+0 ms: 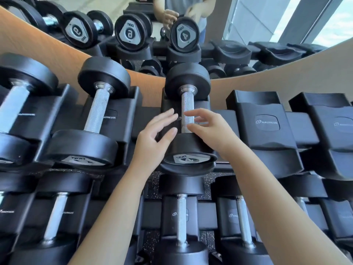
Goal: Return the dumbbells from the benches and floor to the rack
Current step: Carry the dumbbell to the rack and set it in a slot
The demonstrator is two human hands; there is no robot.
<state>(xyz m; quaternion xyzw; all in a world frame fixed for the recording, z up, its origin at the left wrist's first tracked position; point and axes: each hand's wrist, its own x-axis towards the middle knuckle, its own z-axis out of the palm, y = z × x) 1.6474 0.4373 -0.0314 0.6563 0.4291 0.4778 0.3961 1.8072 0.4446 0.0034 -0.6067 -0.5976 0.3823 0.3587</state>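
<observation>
A black rubber-headed dumbbell marked 4 (187,104) lies in a moulded saddle on the top tier of the rack (298,121), at the centre of the view. Its knurled steel handle points away from the viewer, and the numbered end faces the camera.

Both of the person's bare hands hover over the handle and grip nothing. The left hand (154,136) is on the left of the handle, fingers straight and slightly spread, apart from the steel. The right hand (210,129) reaches in from the right with fingers loosely bent. Its fingertips overlap the handle, but I cannot tell whether they touch it.

Just left, a larger dumbbell (97,109) rests in the next saddle, with another beyond it at the frame's edge. To the right, two saddles (267,121) show the Nautilus logo.

Below, the lower tier (208,215) carries more dumbbells, with speckled floor (152,177) visible through a gap.

Behind the rack, a mirror (248,25) reflects the dumbbells' numbered ends and the person's hands.
</observation>
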